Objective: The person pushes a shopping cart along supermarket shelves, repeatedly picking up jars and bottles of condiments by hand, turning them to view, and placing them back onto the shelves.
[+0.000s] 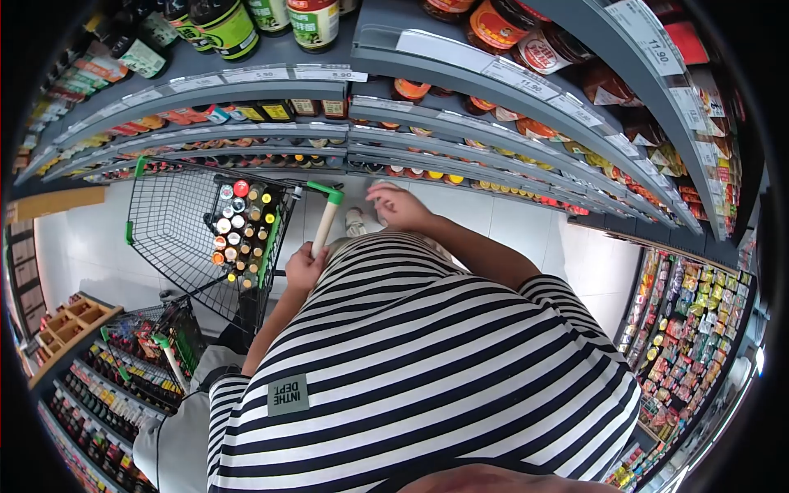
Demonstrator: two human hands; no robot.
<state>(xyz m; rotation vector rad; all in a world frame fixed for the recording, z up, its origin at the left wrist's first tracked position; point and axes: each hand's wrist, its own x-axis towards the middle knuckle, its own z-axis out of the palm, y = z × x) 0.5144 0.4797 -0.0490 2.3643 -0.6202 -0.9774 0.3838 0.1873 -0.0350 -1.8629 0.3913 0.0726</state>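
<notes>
My left hand [306,268] is wrapped around the pale handle [325,228] of a wire shopping cart [168,201] with green corner pieces. Inside the cart, several bottles and jars [242,230] stand packed together, seen from above by their caps. In front of my striped shirt [427,345], my right hand [396,205] is held in the air, fingers loosely bent and apart, with nothing in it. It is nearest the lower part of the shelving and touches no goods.
Ahead, a long grey shelf unit [271,86] carries sauce bottles [226,29] and jars [497,26] above price strips. Another shopping cart [144,337] stands behind on the left, near a person in a pale top [168,435]. Racks of packets [686,329] line the right. White floor tiles [501,222] lie below.
</notes>
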